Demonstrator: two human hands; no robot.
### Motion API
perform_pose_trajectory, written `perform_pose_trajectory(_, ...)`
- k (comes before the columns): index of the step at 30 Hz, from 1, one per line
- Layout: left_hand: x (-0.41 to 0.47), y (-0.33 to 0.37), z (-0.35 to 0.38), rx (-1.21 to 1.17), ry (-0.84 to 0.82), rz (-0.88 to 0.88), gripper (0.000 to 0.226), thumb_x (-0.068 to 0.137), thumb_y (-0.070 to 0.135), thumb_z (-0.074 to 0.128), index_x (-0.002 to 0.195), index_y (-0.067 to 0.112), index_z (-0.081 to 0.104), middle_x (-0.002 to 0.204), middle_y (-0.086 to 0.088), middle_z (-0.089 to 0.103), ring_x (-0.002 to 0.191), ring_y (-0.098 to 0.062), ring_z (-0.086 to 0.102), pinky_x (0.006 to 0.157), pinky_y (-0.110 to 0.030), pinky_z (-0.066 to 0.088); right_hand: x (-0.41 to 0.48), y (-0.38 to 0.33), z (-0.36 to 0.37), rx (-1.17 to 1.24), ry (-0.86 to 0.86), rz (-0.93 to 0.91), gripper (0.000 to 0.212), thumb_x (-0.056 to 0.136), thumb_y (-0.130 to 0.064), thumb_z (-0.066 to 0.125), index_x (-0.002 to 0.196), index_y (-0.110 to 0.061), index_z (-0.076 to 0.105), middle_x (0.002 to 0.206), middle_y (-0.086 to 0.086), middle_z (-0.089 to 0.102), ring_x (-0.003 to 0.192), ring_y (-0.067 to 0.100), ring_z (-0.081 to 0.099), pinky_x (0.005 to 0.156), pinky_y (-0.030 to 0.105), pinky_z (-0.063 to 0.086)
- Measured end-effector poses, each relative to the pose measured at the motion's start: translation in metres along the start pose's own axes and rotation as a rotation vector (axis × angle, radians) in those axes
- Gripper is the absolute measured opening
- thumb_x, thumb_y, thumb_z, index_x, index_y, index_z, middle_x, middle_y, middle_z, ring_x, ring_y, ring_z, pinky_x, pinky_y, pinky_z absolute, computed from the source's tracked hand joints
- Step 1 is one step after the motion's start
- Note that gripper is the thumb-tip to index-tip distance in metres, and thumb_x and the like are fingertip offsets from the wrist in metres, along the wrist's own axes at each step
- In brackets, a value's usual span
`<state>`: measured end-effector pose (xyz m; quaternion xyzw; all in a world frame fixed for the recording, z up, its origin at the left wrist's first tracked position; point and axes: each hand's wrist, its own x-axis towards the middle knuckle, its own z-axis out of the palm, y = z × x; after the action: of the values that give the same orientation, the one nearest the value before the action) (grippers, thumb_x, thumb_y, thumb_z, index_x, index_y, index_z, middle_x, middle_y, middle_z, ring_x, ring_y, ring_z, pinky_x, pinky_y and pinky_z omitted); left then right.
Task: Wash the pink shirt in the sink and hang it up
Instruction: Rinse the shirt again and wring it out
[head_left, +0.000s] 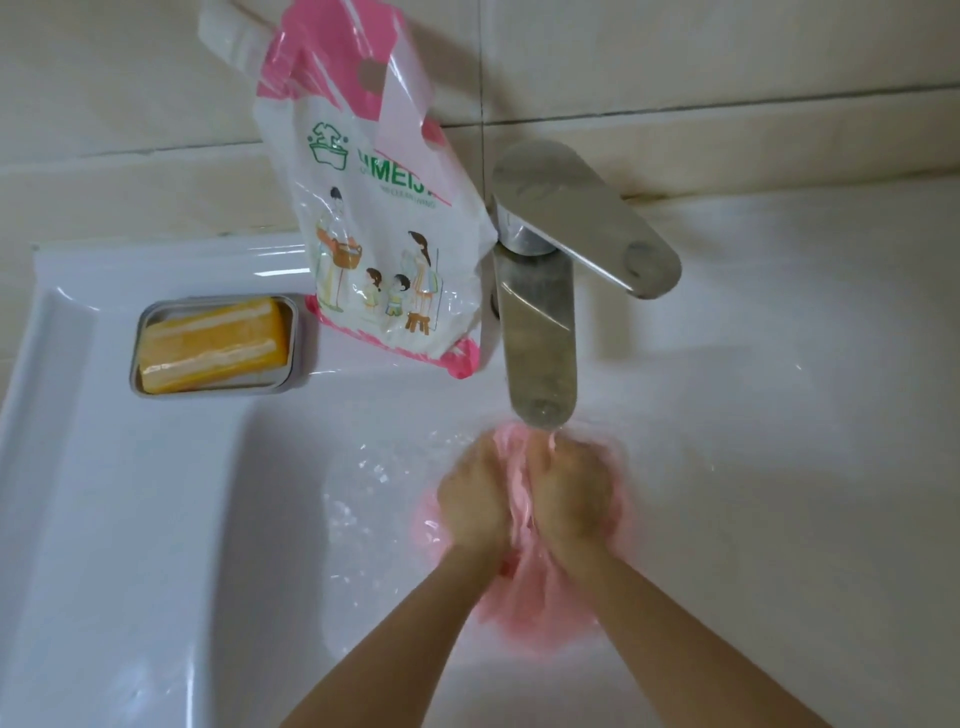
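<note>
The white sink (156, 519) holds the pink shirt (524, 587), bunched in the basin directly below the tap (543, 332). A detergent pouch (384, 249) leans against the wall beside the tap. The left hand (475, 499) and right hand (571, 493) grip the shirt, fingers curled into the cloth. A yellow soap bar (213, 345) lies in its dish.

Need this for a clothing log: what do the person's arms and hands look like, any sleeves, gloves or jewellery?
Both forearms are bare to the frame edge: no sleeves, watch or bracelet. The left hand and right hand are ungloved; blur hides any rings.
</note>
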<state>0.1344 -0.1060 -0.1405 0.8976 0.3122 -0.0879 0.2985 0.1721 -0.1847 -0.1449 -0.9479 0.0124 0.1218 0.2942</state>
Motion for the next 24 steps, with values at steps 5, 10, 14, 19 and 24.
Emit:
perform_pose_trajectory(5,-0.029,0.004,-0.053,-0.712,0.005,-0.024,0.040,0.087,0.059,0.041,0.093,0.027,0.066,0.092,0.004,0.070,0.091,-0.016,0.065,0.082,-0.031,0.051,-0.017,-0.015,-0.064,0.704,-0.118,0.149,0.026,0.091,-0.041,0.054,0.070,-0.030,0.065,0.066,-0.012,0.064,0.070,0.013,0.059,0.067,0.027,0.047)
perform_pose_trajectory(10,-0.063,-0.007,-0.068,-0.432,0.161,0.207,0.043,0.082,0.062,0.038,0.123,0.049,0.044,0.118,0.008,0.048,0.101,-0.005,0.055,0.080,-0.012,0.044,-0.039,0.015,-0.078,0.044,0.102,-0.243,0.050,0.081,-0.063,0.043,0.110,-0.027,0.061,0.108,0.000,0.057,0.091,0.017,0.054,0.068,0.023,0.044)
perform_pose_trajectory(14,-0.063,-0.033,-0.018,0.134,0.160,0.260,0.067,0.084,0.073,0.029,0.131,0.031,0.051,0.149,-0.013,0.028,0.130,-0.036,0.034,0.095,-0.057,0.039,-0.036,0.043,-0.046,-0.213,-0.068,-0.385,0.062,0.085,-0.070,0.033,0.140,-0.041,0.035,0.153,0.007,0.030,0.134,0.031,0.035,0.100,0.047,0.039)
perform_pose_trajectory(19,-0.058,-0.046,0.019,0.212,0.167,0.297,0.068,0.077,0.066,0.040,0.130,0.023,0.045,0.145,-0.013,0.039,0.127,-0.037,0.035,0.082,-0.055,0.045,-0.040,0.053,-0.018,-0.231,-0.030,-0.455,0.057,0.081,-0.065,0.046,0.132,-0.038,0.049,0.128,0.000,0.056,0.098,0.029,0.055,0.071,0.038,0.050)
perform_pose_trajectory(24,-0.044,-0.045,0.031,0.266,0.340,0.373,0.037,0.078,0.038,0.046,0.110,0.020,0.050,0.123,-0.011,0.050,0.100,-0.036,0.051,0.059,-0.042,0.046,-0.030,0.060,0.000,-0.250,0.103,-0.490,0.047,0.076,-0.062,0.051,0.109,-0.030,0.061,0.108,0.006,0.065,0.080,0.031,0.056,0.063,0.035,0.047)
